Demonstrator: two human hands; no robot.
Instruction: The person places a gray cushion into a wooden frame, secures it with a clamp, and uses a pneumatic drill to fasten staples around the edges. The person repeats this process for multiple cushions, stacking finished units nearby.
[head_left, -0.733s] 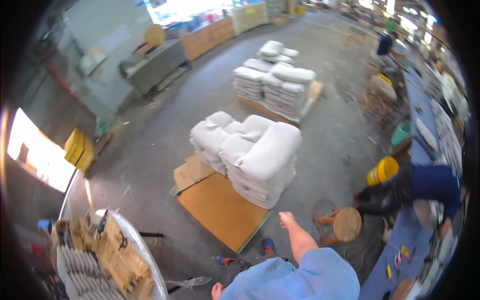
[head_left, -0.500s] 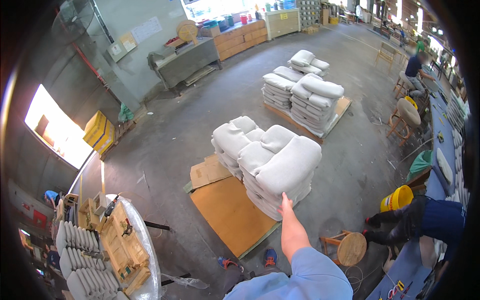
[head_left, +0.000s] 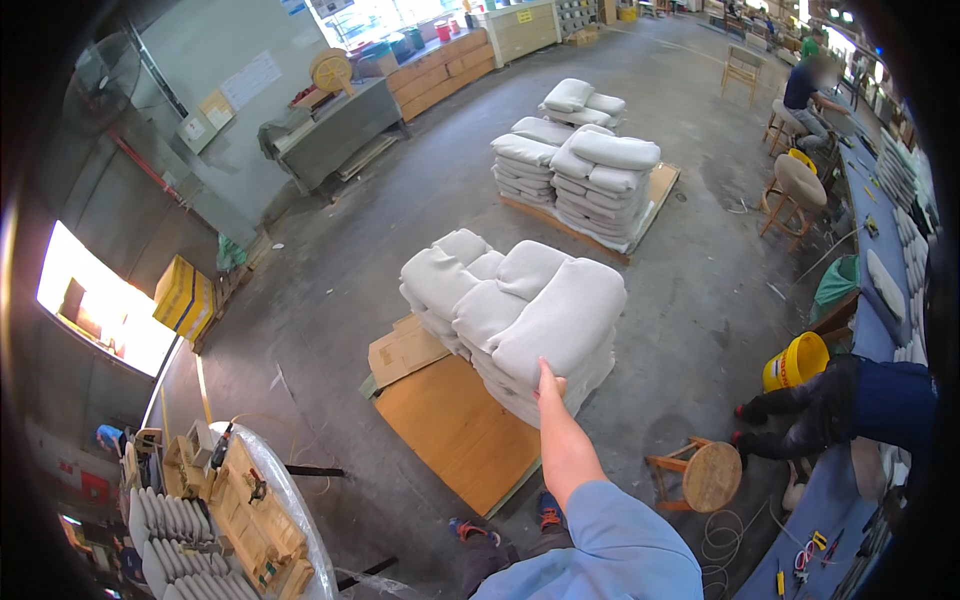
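Note:
My right hand (head_left: 549, 383) is at the near end of a long, pale grey padded cushion (head_left: 560, 320) on top of a stack. A thumb or finger lies against its edge, and the other fingers look curled at its side, partly hidden. Below it, more pale grey cushions are piled in layers, with further cushions (head_left: 440, 278) beside it on the left. The pile stands on the far part of a brown board (head_left: 455, 430); a flattened piece of cardboard (head_left: 405, 347) lies at its left edge. My left hand is out of the picture.
Another cushion stack (head_left: 605, 185) stands on a board farther back. To the right are a wooden stool (head_left: 712, 476), a yellow bucket (head_left: 796, 361) and a co-worker in dark clothes (head_left: 890, 410) at a long blue bench. A round table (head_left: 310, 520) with wooden frames stands at the lower left.
My right hand has come up against the top cushion's near corner, its fingers now more bent. The whole view has shifted slightly; the stacks look unmoved.

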